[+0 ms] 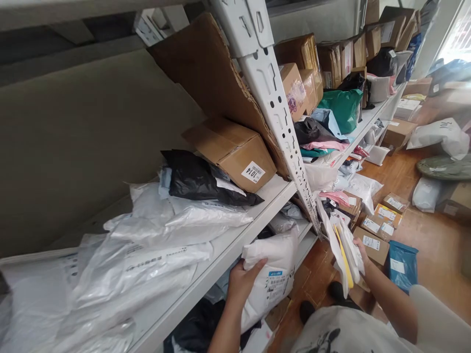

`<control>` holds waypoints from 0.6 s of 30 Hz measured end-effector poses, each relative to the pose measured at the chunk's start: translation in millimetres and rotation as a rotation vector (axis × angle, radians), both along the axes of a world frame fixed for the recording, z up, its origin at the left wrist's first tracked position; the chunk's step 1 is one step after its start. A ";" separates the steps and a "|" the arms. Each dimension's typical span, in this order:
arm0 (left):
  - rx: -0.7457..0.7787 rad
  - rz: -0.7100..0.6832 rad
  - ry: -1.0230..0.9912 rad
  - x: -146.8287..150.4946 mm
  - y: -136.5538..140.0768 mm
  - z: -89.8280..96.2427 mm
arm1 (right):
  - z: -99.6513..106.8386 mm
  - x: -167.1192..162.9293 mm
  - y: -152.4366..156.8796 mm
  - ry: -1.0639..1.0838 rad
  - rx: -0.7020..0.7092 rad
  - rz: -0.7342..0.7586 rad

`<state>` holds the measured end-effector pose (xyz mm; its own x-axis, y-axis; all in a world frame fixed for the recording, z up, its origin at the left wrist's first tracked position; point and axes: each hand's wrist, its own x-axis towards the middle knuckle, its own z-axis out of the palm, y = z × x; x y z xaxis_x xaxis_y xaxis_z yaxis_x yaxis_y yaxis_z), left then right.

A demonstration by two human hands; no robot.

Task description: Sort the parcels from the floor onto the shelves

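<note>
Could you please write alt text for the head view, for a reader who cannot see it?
A person's left hand grips a white poly mailer below a white metal shelf, while the right hand holds a stack of flat envelopes. The shelf carries white and black bags and a cardboard box; more parcels lie on the wooden floor.

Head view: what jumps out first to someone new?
The white steel upright slanting through the middle, with shelves of parcels on both sides. On the near shelf a brown box labelled 1014 sits behind a black bag and a heap of white mailers. Below, the left hand grips a white labelled parcel, and the right hand holds a stack of flat envelopes.
</note>
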<state>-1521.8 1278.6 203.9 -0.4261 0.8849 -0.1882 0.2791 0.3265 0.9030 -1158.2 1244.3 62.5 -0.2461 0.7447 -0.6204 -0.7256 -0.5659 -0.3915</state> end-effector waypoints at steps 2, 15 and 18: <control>-0.010 0.051 -0.060 10.5 6.1 7.5 | -0.3 8.2 -10.0 0.005 -0.039 0.020; -0.037 0.649 -0.358 -24.8 -55.6 -10.7 | 42.2 -28.6 26.6 -0.413 0.364 0.127; -0.120 0.579 -0.375 -55.7 -81.7 -9.6 | 65.0 -38.2 61.8 -0.376 0.618 0.330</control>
